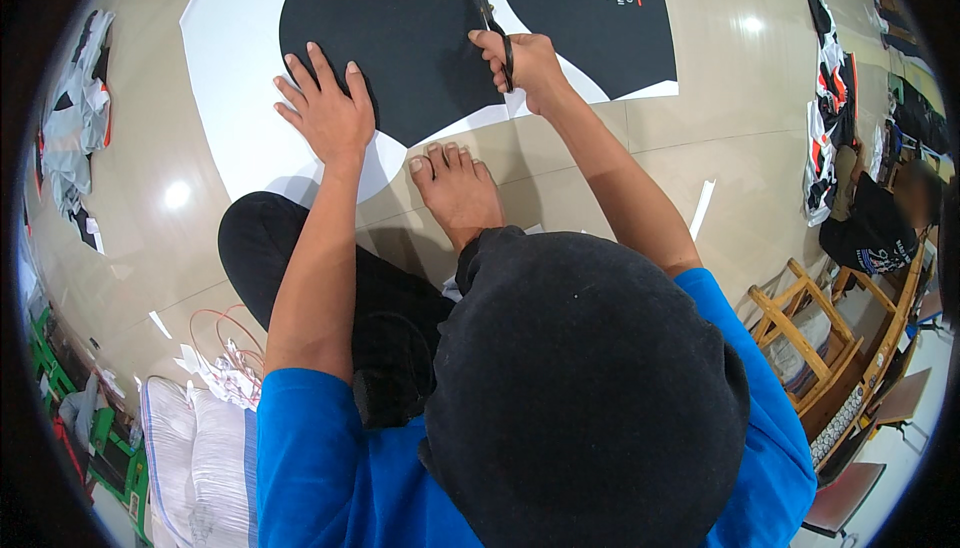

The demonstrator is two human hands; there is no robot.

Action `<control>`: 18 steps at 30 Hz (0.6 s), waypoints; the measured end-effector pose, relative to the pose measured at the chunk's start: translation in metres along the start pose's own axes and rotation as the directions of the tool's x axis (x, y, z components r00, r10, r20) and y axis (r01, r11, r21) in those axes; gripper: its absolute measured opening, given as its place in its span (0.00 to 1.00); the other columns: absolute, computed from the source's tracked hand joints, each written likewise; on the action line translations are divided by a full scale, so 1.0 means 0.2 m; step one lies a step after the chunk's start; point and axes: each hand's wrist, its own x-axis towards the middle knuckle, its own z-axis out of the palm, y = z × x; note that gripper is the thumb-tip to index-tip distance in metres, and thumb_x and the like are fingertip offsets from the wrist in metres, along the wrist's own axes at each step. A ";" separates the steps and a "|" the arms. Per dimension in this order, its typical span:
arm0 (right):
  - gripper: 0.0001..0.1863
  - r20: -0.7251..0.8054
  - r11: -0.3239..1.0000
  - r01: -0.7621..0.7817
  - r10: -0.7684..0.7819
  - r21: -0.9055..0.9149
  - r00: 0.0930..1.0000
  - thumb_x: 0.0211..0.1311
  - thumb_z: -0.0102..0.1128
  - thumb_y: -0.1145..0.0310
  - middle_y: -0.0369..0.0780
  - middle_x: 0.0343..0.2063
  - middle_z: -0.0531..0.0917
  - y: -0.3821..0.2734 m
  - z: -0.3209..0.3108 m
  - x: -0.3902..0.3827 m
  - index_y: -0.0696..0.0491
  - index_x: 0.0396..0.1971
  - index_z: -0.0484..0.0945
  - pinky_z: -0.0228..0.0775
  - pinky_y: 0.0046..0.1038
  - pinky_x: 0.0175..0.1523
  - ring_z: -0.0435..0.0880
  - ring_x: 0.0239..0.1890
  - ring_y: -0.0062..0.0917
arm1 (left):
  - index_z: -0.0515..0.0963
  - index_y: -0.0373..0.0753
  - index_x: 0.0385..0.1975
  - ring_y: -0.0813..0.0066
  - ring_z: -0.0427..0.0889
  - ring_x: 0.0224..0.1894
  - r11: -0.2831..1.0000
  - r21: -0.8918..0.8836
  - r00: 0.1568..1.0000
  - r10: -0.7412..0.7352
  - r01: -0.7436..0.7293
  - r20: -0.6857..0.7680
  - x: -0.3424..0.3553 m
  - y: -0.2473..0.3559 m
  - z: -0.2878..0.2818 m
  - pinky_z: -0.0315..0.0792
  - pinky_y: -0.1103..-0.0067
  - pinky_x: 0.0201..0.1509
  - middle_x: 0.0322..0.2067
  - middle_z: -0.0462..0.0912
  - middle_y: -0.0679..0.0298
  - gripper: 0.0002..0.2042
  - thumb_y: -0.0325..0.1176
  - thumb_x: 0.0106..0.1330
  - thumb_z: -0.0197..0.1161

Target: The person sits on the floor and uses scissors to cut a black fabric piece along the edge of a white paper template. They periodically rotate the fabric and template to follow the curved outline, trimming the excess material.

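A large white sheet of fabric or paper (225,68) printed with black shapes lies on the tiled floor in front of me. My left hand (330,113) rests flat on it with fingers spread, across the edge of the big black panel (400,28). My right hand (525,63) grips a pair of black-handled scissors (480,3), pointing away from me. Their blades lie at the white strip between that panel and a second black panel (590,23) with small print. Whether the blades are parted is hard to make out.
My bare foot (455,188) stands just below the sheet. White scraps (703,210) lie on the floor. Garment piles sit at far left (75,113) and far right (825,98). A person (880,213) sits at right near a wooden frame (805,333). White sacks (205,458) stand lower left.
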 end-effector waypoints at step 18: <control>0.22 0.000 1.000 -0.001 0.001 -0.010 1.000 0.58 0.82 0.54 0.36 0.21 0.81 -0.04 0.02 0.10 0.57 0.28 0.84 0.69 0.24 0.25 0.79 0.21 0.19 | 0.57 0.47 0.86 0.30 0.45 0.86 1.000 -0.005 1.000 0.007 -0.007 -0.006 0.00 0.00 0.00 0.37 0.38 0.86 0.85 0.54 0.45 0.36 0.58 0.84 0.46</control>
